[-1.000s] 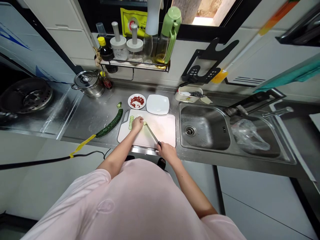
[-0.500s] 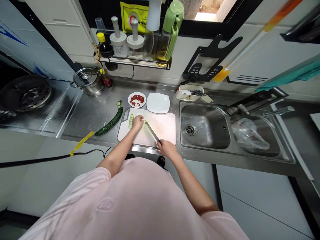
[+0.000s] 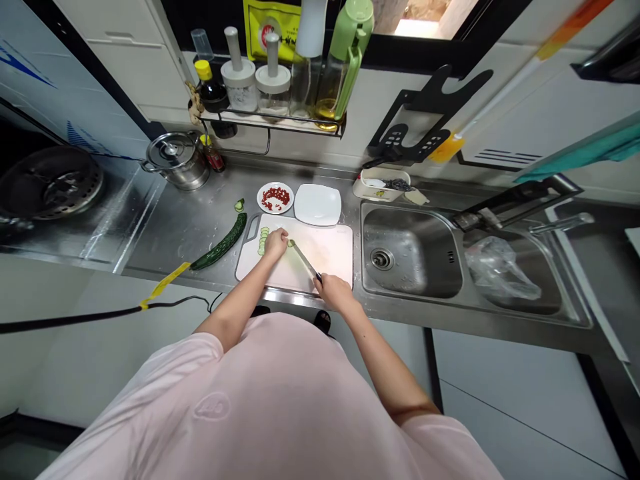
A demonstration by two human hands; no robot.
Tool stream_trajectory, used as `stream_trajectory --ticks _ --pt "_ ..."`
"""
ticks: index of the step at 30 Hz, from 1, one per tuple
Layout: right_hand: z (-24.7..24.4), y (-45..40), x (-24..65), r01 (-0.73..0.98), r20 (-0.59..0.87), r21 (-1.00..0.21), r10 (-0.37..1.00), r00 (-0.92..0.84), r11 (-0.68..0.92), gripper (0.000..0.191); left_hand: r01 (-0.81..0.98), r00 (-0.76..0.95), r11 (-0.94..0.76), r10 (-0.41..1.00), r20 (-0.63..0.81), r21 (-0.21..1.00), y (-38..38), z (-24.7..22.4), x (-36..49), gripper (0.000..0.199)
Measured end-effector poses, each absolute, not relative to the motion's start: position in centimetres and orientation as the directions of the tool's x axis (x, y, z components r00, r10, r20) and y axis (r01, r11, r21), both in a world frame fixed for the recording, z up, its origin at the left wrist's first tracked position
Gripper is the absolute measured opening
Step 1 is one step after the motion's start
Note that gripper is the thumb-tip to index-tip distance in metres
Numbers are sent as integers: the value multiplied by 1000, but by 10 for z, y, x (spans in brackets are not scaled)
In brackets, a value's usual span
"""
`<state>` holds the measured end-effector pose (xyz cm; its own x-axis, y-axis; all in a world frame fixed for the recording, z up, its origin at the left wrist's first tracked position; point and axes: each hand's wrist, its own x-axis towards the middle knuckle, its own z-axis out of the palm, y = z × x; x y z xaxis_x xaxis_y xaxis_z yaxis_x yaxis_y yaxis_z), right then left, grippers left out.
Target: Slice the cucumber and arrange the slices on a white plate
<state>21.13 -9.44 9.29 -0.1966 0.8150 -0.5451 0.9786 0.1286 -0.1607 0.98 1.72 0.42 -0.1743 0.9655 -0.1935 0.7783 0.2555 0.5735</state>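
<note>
My right hand (image 3: 332, 291) is closed round the black handle of a knife (image 3: 306, 259), whose blade slants over the white cutting board (image 3: 330, 250). At the blade's tip lies a small cucumber piece (image 3: 291, 244). My left hand (image 3: 276, 244) is on the board just left of that piece, fingers bent together; what they hold, if anything, is too small to make out. Several cucumber slices (image 3: 263, 240) lie in a row beside it. A long cucumber (image 3: 220, 247) rests on the counter to the left, with a cut end (image 3: 239, 205) above it.
Behind the board are a plate of red pieces (image 3: 275, 198) and a white plate (image 3: 318, 204). A pot (image 3: 175, 159) stands back left, under one end of a bottle rack (image 3: 280, 122). The sink (image 3: 410, 253) is on the right.
The view has shifted slightly. The knife tip and the small cucumber piece show a tiny change in position; both hands stay nearly where they were.
</note>
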Motion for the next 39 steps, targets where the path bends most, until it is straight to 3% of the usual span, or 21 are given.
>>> stream_trajectory --ticks 39 --pt "109 -86 207 980 -625 -182 761 -175 77 43 785 -176 271 960 -220 557 18 8 10 23"
